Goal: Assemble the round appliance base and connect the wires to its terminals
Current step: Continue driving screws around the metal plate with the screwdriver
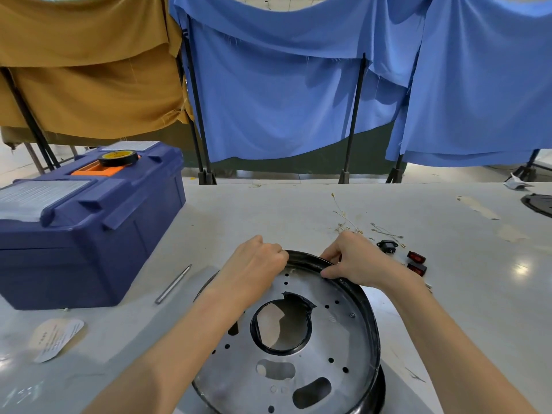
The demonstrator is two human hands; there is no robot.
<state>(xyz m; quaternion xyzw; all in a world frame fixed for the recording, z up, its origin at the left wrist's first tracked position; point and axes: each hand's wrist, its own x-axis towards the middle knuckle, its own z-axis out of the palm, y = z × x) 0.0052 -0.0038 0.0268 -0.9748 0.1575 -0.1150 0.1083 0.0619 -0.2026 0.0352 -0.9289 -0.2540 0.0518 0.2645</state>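
Surface: pale table (pixel 268 210), far edge running under hung blue cloth (pixel 283 94) and ochre cloth (pixel 89 70).
Task item: round base (pixel 322 333), a silver perforated disc with a black rim and a black-edged central hole, tilted at the table's near edge, just right of centre.
Left hand (pixel 257 264): fingers clenched over the far rim of the round base, gripping it; fingertips hidden.
Right hand (pixel 355 261): thumb and fingers pinching the same far rim, just beside the left hand.
Wires (pixel 346 222): thin loose strands lying beyond the right hand, toward the far edge.
Small parts: black socket (pixel 387 245) and two red rocker switches (pixel 416 262) right of the right hand, apart from the base.
Left side: blue toolbox (pixel 89 234) at the left edge, black tape roll (pixel 118 157) on its lid; metal pin (pixel 173 283) between toolbox and base; paper label (pixel 56 339) near the near-left corner.
Open room: bare table between toolbox and wires, and along the right side.
Right edge: a black round part (pixel 537 204), cut off by the view.
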